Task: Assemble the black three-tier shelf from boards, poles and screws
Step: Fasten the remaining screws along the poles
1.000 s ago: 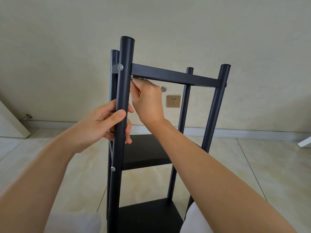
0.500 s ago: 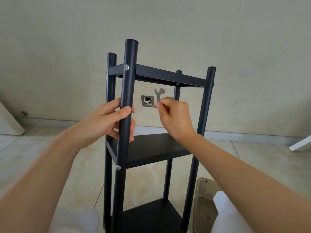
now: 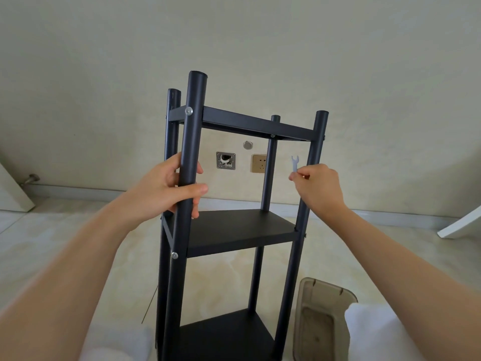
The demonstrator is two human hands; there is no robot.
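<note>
Shelf position: the black three-tier shelf (image 3: 234, 230) stands upright on the tiled floor (image 3: 65, 243) straight ahead of me, close in; all three boards sit between the four poles, the top board (image 3: 256, 123) highest.
Left hand: my left hand (image 3: 166, 188) is wrapped round the near-left pole (image 3: 188, 178) between the top and middle boards, thumb across the front.
Right hand: my right hand (image 3: 318, 186) pinches the lower end of a small flat spanner (image 3: 295, 164) between thumb and fingertips, just left of the near-right pole (image 3: 299, 230) and not touching it.
Handling: I judge the frame stiff and fairly light, tall and narrow, so liable to tip; the painted poles look smooth and may slip; a full wrap on a pole near a board joint seems the surest hold.
Screws: a silver screw head (image 3: 189, 111) shows at the top joint, another (image 3: 174, 255) at the middle joint; whether they are tight I cannot tell.
Surroundings: a translucent plastic container (image 3: 322, 321) lies on the floor near right; a wall socket (image 3: 259, 163) and an open wall box (image 3: 226, 160) are behind the shelf.
Obstacles: the container sits close to the right poles' feet; white fabric (image 3: 369, 332) covers my lower view.
</note>
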